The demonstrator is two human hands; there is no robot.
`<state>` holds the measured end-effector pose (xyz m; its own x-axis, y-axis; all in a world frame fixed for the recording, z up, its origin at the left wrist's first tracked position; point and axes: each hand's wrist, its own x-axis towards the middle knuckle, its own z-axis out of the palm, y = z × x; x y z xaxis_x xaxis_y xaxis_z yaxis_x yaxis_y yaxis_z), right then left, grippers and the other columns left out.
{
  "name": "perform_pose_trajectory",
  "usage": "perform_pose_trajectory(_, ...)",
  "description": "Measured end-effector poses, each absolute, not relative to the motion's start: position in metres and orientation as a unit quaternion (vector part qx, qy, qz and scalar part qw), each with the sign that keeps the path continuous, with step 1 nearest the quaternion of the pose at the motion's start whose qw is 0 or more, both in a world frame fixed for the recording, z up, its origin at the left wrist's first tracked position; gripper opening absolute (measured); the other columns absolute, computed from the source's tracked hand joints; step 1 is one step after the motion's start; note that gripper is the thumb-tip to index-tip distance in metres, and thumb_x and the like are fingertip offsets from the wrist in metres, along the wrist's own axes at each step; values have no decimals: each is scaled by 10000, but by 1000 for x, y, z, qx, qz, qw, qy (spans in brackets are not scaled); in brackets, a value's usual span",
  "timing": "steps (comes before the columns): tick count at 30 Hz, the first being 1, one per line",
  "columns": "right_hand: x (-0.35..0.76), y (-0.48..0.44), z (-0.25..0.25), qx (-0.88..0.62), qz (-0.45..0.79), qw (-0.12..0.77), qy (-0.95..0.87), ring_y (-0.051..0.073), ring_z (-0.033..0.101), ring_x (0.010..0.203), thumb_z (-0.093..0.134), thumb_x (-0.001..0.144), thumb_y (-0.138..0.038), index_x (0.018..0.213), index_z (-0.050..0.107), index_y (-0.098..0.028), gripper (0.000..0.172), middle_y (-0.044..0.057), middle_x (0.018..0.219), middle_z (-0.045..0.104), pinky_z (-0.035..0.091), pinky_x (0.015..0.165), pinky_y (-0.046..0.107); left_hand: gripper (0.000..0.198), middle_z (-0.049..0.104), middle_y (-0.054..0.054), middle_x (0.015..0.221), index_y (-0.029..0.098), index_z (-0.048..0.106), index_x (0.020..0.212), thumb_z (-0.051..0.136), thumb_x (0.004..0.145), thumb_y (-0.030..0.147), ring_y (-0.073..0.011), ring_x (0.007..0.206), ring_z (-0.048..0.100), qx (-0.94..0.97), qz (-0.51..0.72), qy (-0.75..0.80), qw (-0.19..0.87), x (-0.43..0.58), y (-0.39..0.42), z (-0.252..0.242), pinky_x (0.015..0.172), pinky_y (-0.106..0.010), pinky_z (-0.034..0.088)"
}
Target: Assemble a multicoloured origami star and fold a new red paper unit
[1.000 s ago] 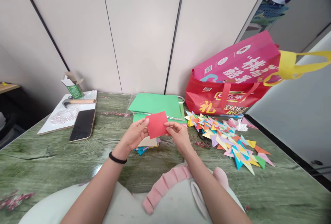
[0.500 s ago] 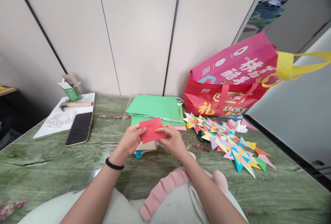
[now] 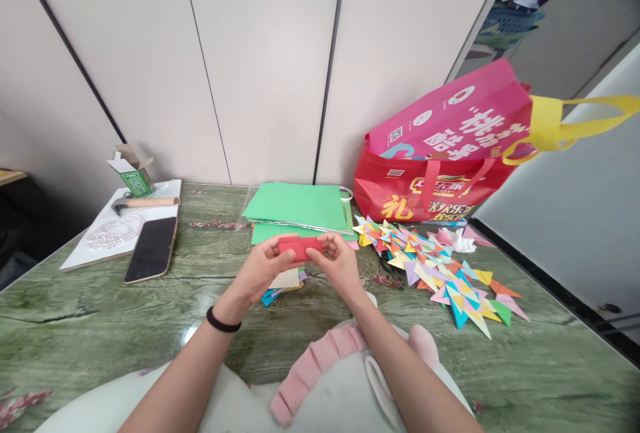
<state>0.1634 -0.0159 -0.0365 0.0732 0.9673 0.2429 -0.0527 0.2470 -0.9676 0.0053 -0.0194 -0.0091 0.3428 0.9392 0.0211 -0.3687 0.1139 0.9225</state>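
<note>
Both hands hold a red sheet of paper (image 3: 300, 246), folded over into a narrow strip, above the table. My left hand (image 3: 267, 266) pinches its left end between thumb and fingers. At the right end, my right hand (image 3: 340, 263) grips it the same way, thumb on the near side. Beneath the hands lies a small stack of coloured paper squares (image 3: 284, 283), partly hidden by the left hand. Just behind them is a pile of green paper sheets (image 3: 300, 206).
To the right spreads a heap of folded paper pieces (image 3: 430, 263), with a red gift bag (image 3: 385, 186) behind it. On the left are a phone (image 3: 151, 249), a hammer (image 3: 145, 202), a beaded string (image 3: 115, 231) and a small green box (image 3: 135, 179). A plush toy (image 3: 330, 386) lies under my forearms.
The red paper was a flat square; now it is folded over into a narrow strip. My right hand has shifted from the paper's right edge to pinching its end.
</note>
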Motion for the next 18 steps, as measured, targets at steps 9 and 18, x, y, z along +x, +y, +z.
perform_pose_trajectory(9, 162, -17, -38, -422, 419, 571, -566, 165, 596, 708, 658, 680, -316, 934, 579, -181, 299, 28, 803, 632, 482, 634, 280, 446, 695, -6, 740, 137, 589, 999, 738, 604, 280, -182, 660, 666, 489, 497, 383, 605, 9, -22, -8, 682, -371, 569)
perform_pose_trajectory(18, 161, -19, -39, -425, 418, 566, -570, 162, 592, 690, 642, 695, -313, 960, 590, -189, 296, 23, 791, 639, 491, 618, 284, 393, 692, -3, 692, 138, 594, 947, 734, 607, 278, -188, 618, 675, 485, 501, 394, 599, 10, -22, -9, 636, -341, 577)
